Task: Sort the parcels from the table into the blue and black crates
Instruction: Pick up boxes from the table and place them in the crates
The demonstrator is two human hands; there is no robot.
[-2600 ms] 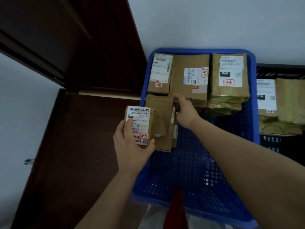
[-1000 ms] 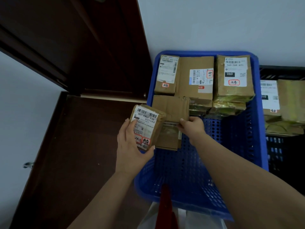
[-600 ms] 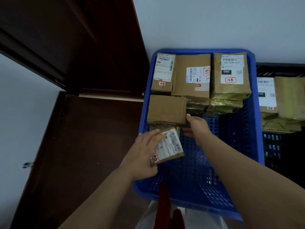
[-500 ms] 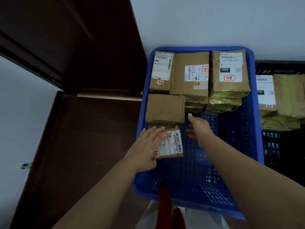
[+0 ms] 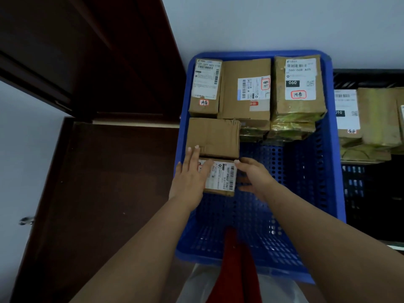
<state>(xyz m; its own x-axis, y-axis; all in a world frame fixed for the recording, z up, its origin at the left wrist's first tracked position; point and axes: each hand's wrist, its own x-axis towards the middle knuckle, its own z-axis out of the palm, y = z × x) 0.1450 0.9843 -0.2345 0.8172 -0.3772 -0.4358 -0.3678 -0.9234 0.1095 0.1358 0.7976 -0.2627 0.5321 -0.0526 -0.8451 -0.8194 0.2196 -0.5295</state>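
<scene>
A small labelled parcel (image 5: 220, 178) lies flat in the blue crate (image 5: 334, 149), just below a plain brown parcel (image 5: 213, 137). My left hand (image 5: 190, 173) lies flat with straight fingers over the small parcel's left side. My right hand (image 5: 253, 178) touches its right edge with relaxed fingers. Three labelled parcels (image 5: 247, 88) fill the crate's far row, stacked on others wrapped in yellow tape. The black crate (image 5: 371, 193) stands to the right with parcels (image 5: 376, 119) inside.
A dark brown door and frame (image 5: 98, 171) stand open at the left, close to the blue crate. A pale wall (image 5: 284, 22) runs behind both crates. Red and white fabric (image 5: 236, 270) hangs at the crate's near edge.
My left hand carried the small labelled parcel down into the blue crate and laid it flat below the plain parcel. My right hand let go of the plain parcel and came to the small one.
</scene>
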